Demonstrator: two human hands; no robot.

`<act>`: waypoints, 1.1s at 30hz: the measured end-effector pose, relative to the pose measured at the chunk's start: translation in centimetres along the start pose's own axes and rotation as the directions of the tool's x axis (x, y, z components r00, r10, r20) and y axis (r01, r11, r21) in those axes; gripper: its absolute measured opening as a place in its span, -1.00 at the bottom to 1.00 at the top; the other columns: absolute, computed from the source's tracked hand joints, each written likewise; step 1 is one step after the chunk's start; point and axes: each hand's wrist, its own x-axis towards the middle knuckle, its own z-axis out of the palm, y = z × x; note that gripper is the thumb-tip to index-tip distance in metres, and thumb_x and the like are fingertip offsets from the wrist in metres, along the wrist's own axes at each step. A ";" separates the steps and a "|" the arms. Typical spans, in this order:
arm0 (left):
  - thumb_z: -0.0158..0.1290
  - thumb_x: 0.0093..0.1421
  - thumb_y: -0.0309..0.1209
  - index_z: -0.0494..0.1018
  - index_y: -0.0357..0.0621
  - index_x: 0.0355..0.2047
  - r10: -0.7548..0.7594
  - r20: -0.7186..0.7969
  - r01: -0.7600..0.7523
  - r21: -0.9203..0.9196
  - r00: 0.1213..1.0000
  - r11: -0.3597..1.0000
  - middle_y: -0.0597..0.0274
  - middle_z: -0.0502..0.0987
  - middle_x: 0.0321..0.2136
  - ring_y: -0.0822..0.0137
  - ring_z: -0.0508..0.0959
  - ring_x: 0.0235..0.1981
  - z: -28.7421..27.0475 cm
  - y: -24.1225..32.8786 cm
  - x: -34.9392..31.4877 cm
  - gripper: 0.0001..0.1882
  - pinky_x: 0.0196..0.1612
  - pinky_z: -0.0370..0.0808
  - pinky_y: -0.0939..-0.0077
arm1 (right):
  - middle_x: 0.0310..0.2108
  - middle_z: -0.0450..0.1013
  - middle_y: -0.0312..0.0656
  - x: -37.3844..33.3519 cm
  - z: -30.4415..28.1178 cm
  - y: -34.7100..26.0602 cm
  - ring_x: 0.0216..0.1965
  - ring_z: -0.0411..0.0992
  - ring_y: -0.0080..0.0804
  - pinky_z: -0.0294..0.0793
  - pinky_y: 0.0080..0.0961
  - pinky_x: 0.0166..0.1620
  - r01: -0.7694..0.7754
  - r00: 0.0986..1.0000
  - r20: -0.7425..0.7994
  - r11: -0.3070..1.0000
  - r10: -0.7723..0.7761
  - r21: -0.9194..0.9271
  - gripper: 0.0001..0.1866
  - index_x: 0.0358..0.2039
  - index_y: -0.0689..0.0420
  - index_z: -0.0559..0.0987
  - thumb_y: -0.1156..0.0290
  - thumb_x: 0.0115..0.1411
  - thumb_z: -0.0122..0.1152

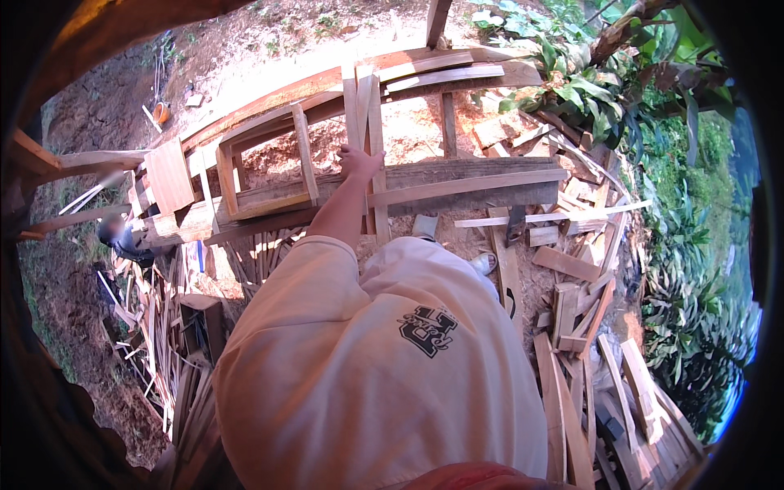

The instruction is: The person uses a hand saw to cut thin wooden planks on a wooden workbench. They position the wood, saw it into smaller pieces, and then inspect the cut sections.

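My left hand (360, 163) reaches forward from a pale short sleeve. Its fingers are curled on a narrow wooden slat (352, 106), at about the middle of its length. Just right of it, a second slat (375, 122) runs nearly parallel, close to my thumb. Both slats lie across the bench's long beams, from the far plank (310, 84) to the near beam (490, 173). Left of my hand, a wooden frame (227, 180) with an upright crosspiece rests on the bench. A loose batten (469, 186) lies along the near beam to the right. My right hand is out of view.
Offcuts (567, 263) are heaped on the ground at right, with longer boards (563, 400) nearer me. Thin sticks (167, 351) pile up at left. Another person (126, 241) is at the bench's left end. Leafy plants (596, 90) border the far right.
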 end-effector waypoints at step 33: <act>0.27 0.12 0.18 -0.48 -0.46 0.45 0.065 0.129 -0.058 -0.055 0.989 0.997 -0.53 -0.17 0.45 -0.30 0.25 0.38 2.4 -0.6 3.6 0.41 0.36 0.32 -0.08 | -0.14 0.51 -0.02 -3.1 3.1 -0.7 -0.19 0.55 -0.11 0.57 -0.31 -0.13 -0.009 0.999 -0.036 0.998 0.011 0.067 -0.49 0.01 0.09 0.52 0.40 0.01 0.46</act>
